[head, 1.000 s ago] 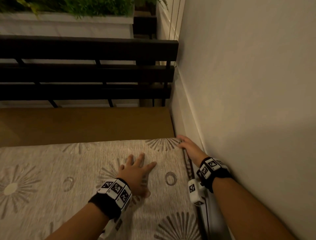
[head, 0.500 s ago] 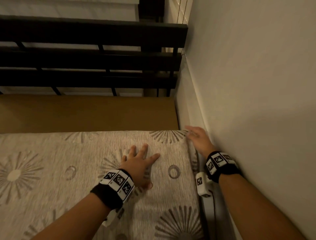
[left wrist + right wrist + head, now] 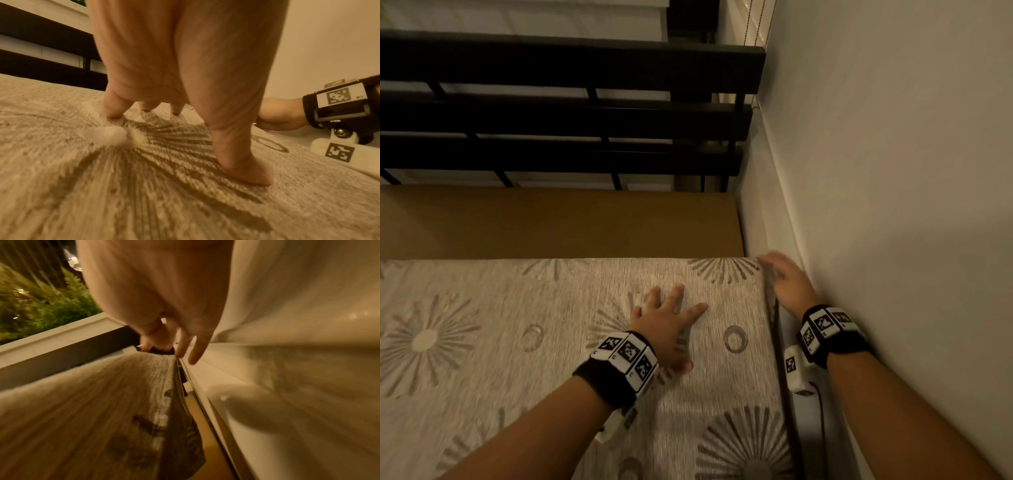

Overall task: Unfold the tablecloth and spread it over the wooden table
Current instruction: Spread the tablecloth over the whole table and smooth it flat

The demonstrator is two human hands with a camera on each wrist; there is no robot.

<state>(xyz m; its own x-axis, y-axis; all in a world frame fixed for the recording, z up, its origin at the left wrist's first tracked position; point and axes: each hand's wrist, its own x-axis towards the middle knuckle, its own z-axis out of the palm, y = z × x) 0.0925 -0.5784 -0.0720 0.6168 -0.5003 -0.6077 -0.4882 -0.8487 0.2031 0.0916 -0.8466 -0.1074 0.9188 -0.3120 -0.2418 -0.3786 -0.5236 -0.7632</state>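
Right hand (image 3: 789, 286) farther along one tablecloth (image 3: 517, 342) edge, pinching it; left hand (image 3: 666, 325) flat, fingers spread.

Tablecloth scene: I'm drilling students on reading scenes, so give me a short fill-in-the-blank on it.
1. The left hand presses flat on the ____ with fingers spread.
2. The right hand pinches the tablecloth at its far corner, next to the ____.
3. Beyond the cloth's far edge, a strip of bare wooden ____ is uncovered.
4. Behind the table stands a dark slatted ____.

Missing words: tablecloth; wall; table; bench
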